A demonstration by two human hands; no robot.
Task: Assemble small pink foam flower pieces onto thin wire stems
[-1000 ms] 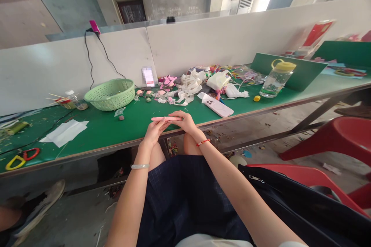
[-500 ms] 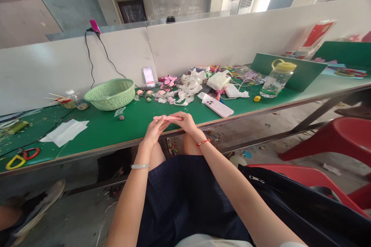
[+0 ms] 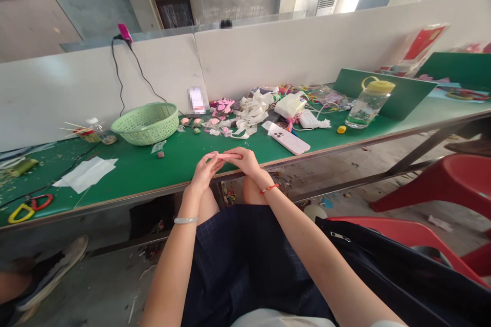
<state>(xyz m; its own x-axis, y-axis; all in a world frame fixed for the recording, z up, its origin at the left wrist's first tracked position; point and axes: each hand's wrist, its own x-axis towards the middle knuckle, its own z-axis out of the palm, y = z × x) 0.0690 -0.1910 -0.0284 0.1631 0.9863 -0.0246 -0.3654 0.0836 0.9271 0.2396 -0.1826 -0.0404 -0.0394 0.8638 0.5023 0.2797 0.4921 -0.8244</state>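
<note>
A small, thin pink piece (image 3: 229, 156) is pinched between both hands at the front edge of the green table (image 3: 184, 163). My left hand (image 3: 205, 169) grips its left end, with the fingers closed. On the other end, the bent fingers of my right hand (image 3: 245, 161) are closed too. The fingertips of the two hands nearly meet and hide part of the piece. To the right of the hands lies a pink phone (image 3: 290, 141). Behind them are white strips (image 3: 251, 112) and small pink and green lumps (image 3: 197, 122).
A green basket (image 3: 148, 125) stands at the back left, with scissors (image 3: 30, 208) and white paper (image 3: 87, 173) nearer the left. On the right are a water bottle (image 3: 369, 104) and red stools (image 3: 448, 184). A person's shoe (image 3: 57, 271) shows at the lower left.
The pink piece protrudes less past my left fingertips than before. Both hands otherwise keep nearly the same place, and the view has shifted slightly.
</note>
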